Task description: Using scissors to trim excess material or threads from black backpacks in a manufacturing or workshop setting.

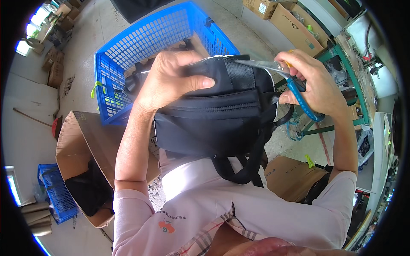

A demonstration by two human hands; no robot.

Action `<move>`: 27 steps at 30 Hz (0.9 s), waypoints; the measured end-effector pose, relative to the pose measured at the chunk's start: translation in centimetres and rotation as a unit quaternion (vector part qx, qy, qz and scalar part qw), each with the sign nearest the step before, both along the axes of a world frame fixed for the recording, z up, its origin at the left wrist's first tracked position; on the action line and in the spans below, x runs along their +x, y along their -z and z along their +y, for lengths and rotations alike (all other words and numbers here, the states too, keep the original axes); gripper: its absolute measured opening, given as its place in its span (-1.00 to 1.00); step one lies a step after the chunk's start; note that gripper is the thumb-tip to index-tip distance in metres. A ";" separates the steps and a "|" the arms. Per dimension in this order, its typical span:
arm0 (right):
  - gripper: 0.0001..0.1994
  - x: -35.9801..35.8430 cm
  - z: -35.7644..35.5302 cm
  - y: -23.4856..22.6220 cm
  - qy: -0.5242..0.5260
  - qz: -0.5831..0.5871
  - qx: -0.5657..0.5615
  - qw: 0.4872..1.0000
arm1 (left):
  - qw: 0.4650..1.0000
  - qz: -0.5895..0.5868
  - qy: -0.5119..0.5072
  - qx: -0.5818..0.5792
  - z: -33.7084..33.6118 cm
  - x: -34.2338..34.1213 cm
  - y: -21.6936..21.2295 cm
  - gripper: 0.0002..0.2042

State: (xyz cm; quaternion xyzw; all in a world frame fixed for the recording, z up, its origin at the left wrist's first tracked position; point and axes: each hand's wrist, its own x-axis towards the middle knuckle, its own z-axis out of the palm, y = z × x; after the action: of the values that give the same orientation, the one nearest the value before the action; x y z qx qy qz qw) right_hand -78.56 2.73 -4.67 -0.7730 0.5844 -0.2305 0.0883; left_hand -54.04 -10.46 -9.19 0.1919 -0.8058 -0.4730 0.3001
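A black fabric bag (200, 134) with a zipper across it is held up in front of my body. Its top edge shows a pale, raw-looking seam, and black straps (232, 173) hang from its lower right. My left hand (168, 83) grips the bag's upper left edge, thumb on the near face and fingers out of sight behind. In my right hand (318, 83) is a pair of scissors (300, 97) with blue and yellow handles. The blades point left and lie at the bag's top right edge, by a black strip of webbing. My right thumb is close to a strap loop.
Beyond the bag stands a blue plastic crate (149, 30) with dark items inside. An open cardboard box (70, 136) with black material is at left, near a smaller blue basket (64, 207). Another cardboard box (286, 177) sits at lower right. A green-framed bench (358, 91) stands at right.
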 end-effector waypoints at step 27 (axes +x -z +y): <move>-0.55 1.2 -1.2 -1.7 -0.058 0.062 0.036 0.996 | 0.998 0.009 -0.008 0.069 0.2 0.2 0.8 -0.77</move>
State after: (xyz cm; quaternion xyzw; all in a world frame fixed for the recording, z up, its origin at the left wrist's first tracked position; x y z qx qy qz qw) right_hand -77.38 1.49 -2.98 -0.8146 0.5510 -0.1554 0.0930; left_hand -53.81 -10.27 -9.97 0.2141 -0.7668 -0.5271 0.2972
